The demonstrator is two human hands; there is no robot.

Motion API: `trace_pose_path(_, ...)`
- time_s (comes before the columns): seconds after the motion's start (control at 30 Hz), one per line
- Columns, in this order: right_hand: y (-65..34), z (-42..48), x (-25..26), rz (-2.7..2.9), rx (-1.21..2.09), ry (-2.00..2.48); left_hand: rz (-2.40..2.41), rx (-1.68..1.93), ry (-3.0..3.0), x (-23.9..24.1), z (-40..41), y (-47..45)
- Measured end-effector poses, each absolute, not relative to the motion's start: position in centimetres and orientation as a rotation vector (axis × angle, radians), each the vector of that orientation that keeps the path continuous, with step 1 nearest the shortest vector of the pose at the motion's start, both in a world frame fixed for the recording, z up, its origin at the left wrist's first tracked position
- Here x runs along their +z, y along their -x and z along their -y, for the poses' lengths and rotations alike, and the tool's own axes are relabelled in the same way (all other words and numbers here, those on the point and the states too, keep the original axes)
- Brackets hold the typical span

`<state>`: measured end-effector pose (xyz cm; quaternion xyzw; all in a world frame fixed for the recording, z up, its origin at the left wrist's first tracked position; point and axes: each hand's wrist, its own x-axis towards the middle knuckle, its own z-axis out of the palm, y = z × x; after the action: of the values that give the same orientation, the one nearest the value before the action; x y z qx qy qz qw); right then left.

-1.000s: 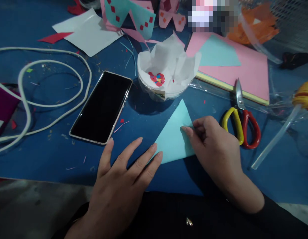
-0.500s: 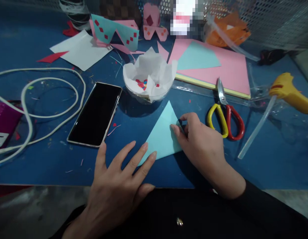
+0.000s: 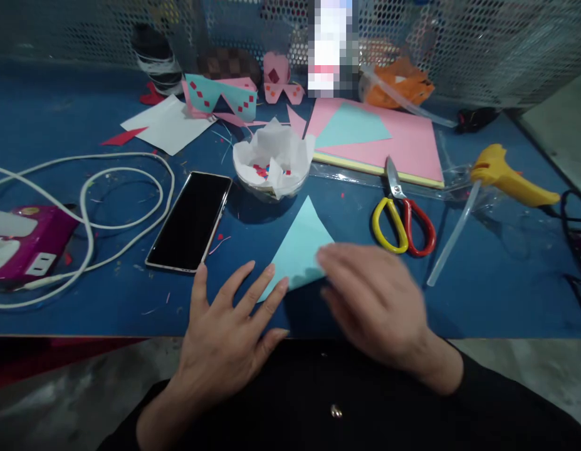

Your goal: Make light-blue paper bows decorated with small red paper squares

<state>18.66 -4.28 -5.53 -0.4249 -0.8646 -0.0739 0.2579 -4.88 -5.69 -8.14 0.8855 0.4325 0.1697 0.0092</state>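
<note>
A light blue sheet of paper [image 3: 302, 241], folded to a triangle, lies on the blue table with its tip pointing away from me. My left hand [image 3: 231, 329] is spread flat, and some of its fingertips press on the paper's near left corner. Over the right side of the paper is my right hand [image 3: 377, 300], smeared by motion. Its fingers are stretched out side by side, the thumb stands apart below them, and nothing shows between. The paper's right corner is hidden under this hand.
Scissors [image 3: 403, 213] with yellow and red handles lie right of the paper. A yellow glue gun [image 3: 511, 175] is farther right. Beyond the paper stands a paper-lined bowl [image 3: 297, 153]. A phone [image 3: 191, 219] and white cable [image 3: 86, 213] lie left. Coloured sheets [image 3: 412, 150] are stacked behind.
My right hand has let go of the paper's right edge; its fingers have straightened and it has come nearer to me. My left hand stays on the corner. The view has tilted up.
</note>
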Motion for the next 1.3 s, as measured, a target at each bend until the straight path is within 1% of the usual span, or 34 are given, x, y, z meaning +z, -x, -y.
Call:
trace_pose_path(0.07,-18.3,5.4,-6.1,2.594,0.048,0.98,-1.363,0.53,-2.758,-8.1,5.7,4.9)
trace_pose_path(0.13,-17.9,6.0,-6.8,2.745,0.222,0.943,-1.363,0.516,-2.767,-8.0,5.8,4.8)
trace_pose_path(0.3,-17.6,6.6,-7.8,2.802,0.34,0.944,-1.348,0.532,-2.8,-7.8,5.8,4.5)
trace_pose_path(0.53,-18.3,6.8,-7.8,2.81,0.277,1.03,-1.373,0.535,-2.781,-7.8,5.9,4.2)
trace_pose_path(0.87,-22.4,7.3,-8.0,2.618,-0.066,1.4,-1.382,0.51,-2.785,-7.8,6.2,4.4)
trace_pose_path(0.97,-21.6,6.9,-7.6,2.633,-0.088,1.288,-1.38,0.547,-2.793,-8.0,6.2,4.3)
trace_pose_path(1.07,-20.1,6.3,-7.7,2.757,0.037,1.101,-1.39,0.573,-2.812,-8.3,6.3,4.1)
trace_pose_path(1.17,-19.5,6.1,-8.1,2.774,0.081,1.093,-1.4,0.608,-2.834,-8.4,6.7,4.2)
trace_pose_path(1.3,-20.2,6.5,-8.5,2.762,0.036,1.126,-1.467,0.659,-2.834,-8.3,7.9,5.2)
